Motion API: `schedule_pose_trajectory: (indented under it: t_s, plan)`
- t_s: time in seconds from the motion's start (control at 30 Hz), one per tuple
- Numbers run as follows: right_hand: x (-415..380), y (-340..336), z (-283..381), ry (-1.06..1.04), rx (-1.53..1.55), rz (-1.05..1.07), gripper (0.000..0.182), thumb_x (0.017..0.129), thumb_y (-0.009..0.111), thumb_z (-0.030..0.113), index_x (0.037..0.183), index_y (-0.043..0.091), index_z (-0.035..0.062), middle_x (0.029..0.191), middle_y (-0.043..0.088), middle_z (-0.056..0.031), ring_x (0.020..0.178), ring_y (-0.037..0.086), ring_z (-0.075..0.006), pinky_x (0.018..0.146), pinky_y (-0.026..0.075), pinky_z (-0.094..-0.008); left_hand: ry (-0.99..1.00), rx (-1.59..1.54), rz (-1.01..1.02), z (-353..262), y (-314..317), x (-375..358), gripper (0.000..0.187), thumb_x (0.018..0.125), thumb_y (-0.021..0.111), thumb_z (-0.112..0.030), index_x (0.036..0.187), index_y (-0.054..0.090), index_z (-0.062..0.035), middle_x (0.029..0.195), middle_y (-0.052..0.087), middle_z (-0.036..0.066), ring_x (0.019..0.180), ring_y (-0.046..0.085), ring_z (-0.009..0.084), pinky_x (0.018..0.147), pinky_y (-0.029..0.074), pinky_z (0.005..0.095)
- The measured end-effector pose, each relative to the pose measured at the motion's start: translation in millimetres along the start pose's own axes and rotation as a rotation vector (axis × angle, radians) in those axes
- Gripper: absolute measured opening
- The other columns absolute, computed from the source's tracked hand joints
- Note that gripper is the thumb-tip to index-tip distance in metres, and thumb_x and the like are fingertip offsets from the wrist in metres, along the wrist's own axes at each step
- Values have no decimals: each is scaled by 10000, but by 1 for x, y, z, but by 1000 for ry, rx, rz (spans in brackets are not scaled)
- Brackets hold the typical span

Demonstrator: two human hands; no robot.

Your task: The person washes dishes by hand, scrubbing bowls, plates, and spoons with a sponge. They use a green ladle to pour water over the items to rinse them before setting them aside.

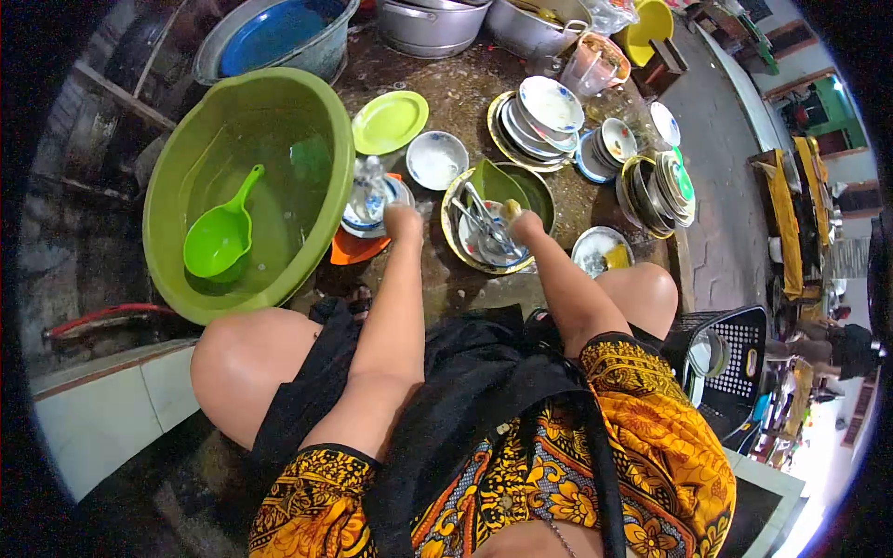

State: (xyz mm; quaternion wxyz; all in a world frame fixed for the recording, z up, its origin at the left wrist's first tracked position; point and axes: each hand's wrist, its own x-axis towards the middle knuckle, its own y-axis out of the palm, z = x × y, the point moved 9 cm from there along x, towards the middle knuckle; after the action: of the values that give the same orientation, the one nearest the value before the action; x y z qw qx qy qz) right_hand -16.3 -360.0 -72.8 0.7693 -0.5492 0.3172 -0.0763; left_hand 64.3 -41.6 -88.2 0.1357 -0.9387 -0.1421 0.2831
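Observation:
My left hand (404, 223) is closed at the right edge of a small stack of blue-patterned bowls (365, 209), which rests on an orange dish (353, 249); what its fingers grip is too small to make out. My right hand (526, 226) is closed too, beside a yellowish piece (511, 210) over a yellow-rimmed plate (453, 221). On that plate lie a bowl and several metal spoons (493, 232). A green leaf-shaped dish (494, 181) sits just behind the spoons.
At left, a large green basin (158, 200) of water holds a green dipper (216, 244). Stacked plates (551, 102) and bowls stand behind and right. A soapy bowl (595, 249) with a sponge is near my right knee. A black crate (735, 372) stands at right.

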Motion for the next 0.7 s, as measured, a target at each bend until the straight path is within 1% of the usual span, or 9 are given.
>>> schedule_pose_trajectory:
  t_s: [0.07,0.13,0.23,0.33,0.43,0.53,0.6,0.67,0.7]
  plan:
    - [1,16,-4,-34,-111,76,319,665,605,301,787,624,7,825,612,-191,803,592,-322,686,469,-369,-139,112,-149,15,-34,2,347,823,383,-208,760,572,77,780,581,252,811,562,376,684,429,444]
    - [-7,31,-1,-71,-226,147,318,661,604,287,790,622,-3,832,610,-196,811,591,-321,692,473,-364,-49,94,-181,29,-47,6,357,828,385,-235,797,567,70,802,582,249,823,561,375,700,428,445]
    - [-17,31,5,31,61,28,370,649,619,269,882,592,-17,903,587,-222,855,577,-324,725,467,-369,37,154,-266,23,-74,-8,385,831,399,-293,877,545,60,846,582,241,829,562,372,719,429,448]
    - [-42,12,22,51,79,-85,343,659,602,249,899,585,4,946,577,-212,891,566,-314,763,450,-385,-32,389,-259,-14,-107,-52,496,824,426,-398,1073,413,31,906,574,218,831,564,365,708,433,448]
    - [-53,8,28,30,-68,-86,227,728,518,170,904,572,38,984,571,-179,914,553,-320,766,438,-417,-4,462,-298,6,-112,-38,520,830,419,-407,1130,354,12,917,577,204,832,560,374,710,430,452]
    - [-58,-1,23,8,-164,-96,202,771,465,133,948,544,77,961,578,-173,887,563,-329,722,439,-439,183,220,-424,-12,-126,-49,488,835,416,-389,1142,352,-16,921,578,199,805,559,389,684,429,462]
    - [-47,-1,8,14,-52,-113,210,786,433,142,972,518,94,919,585,-182,840,579,-332,695,439,-439,400,142,-276,-62,-120,-74,381,837,471,-208,1078,400,79,1059,474,266,994,461,368,818,362,394]
    - [-69,-31,32,-89,-55,-180,224,817,377,150,1000,491,89,894,589,-189,808,588,-333,685,439,-434,491,235,-368,-78,-110,-89,324,842,454,-203,1031,433,60,926,535,233,875,512,379,761,390,408]
    - [-82,-46,48,-82,-104,-152,233,825,362,169,1003,490,90,882,591,-187,816,585,-334,685,439,-433,453,194,-258,-74,-94,-84,325,842,451,-224,1010,451,54,868,551,223,830,525,381,742,398,415]
